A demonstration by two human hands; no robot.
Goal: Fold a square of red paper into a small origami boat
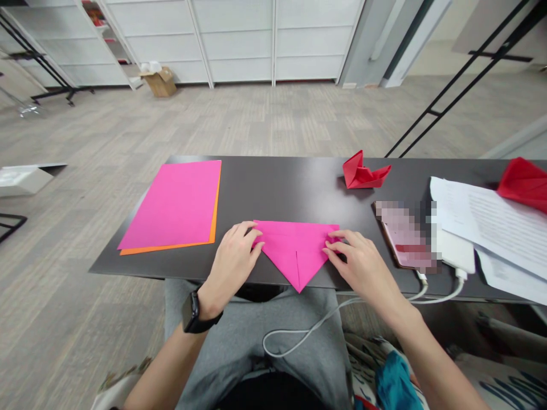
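Note:
A pink sheet of origami paper (294,242), folded into a downward-pointing triangle, lies at the table's near edge. Its tip reaches slightly over that edge, and a short slit or seam runs up from the tip. My left hand (234,250) pinches the upper left corner between thumb and fingers. At the upper right corner, the thumb and fingertips of my right hand (356,259) close on the paper in the same way. A black watch sits on my left wrist.
Pink and orange sheets (175,202) are stacked on the dark table (273,191) at left. A red paper boat (364,172) stands at the back. To the right lie a phone (404,236), a white power bank (457,250) with cables, printed pages (491,222) and a red folded piece (525,183).

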